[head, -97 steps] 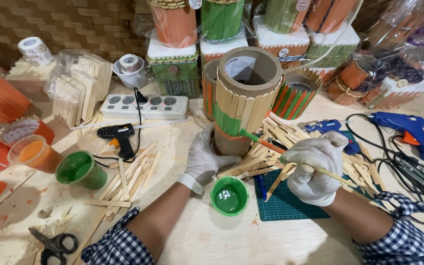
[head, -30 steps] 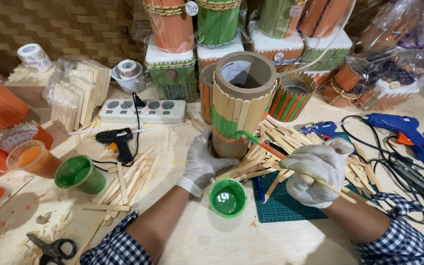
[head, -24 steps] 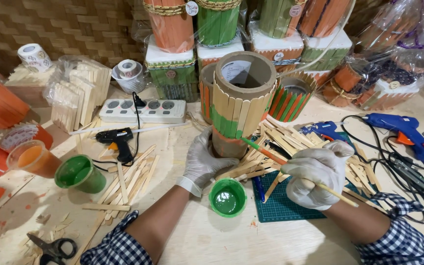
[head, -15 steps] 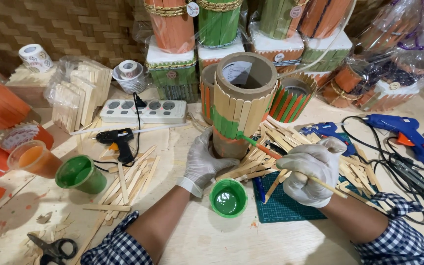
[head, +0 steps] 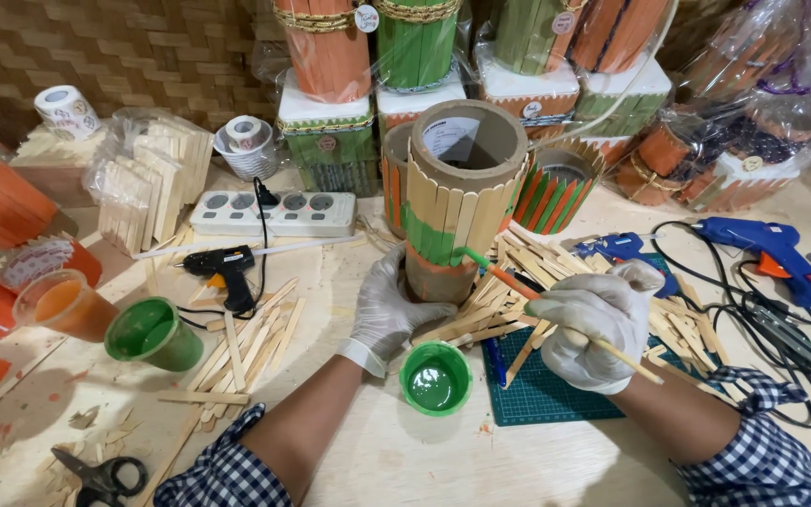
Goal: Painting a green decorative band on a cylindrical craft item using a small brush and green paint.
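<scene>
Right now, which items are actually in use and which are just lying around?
In use: left hand steadying the stick-clad tube; right hand with paintbrush; green paint cup.
Lying about: black glue gun, blue glue gun, scissors, power strip, orange paint cup.

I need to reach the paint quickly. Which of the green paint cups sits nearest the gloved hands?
The small green cup on the table between the left hand and right hand. The other green cup stands further left, beside the orange cup.

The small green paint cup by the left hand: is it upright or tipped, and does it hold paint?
Upright. The green paint cup stands on the table with its round mouth facing up, green paint pooled inside.
</scene>
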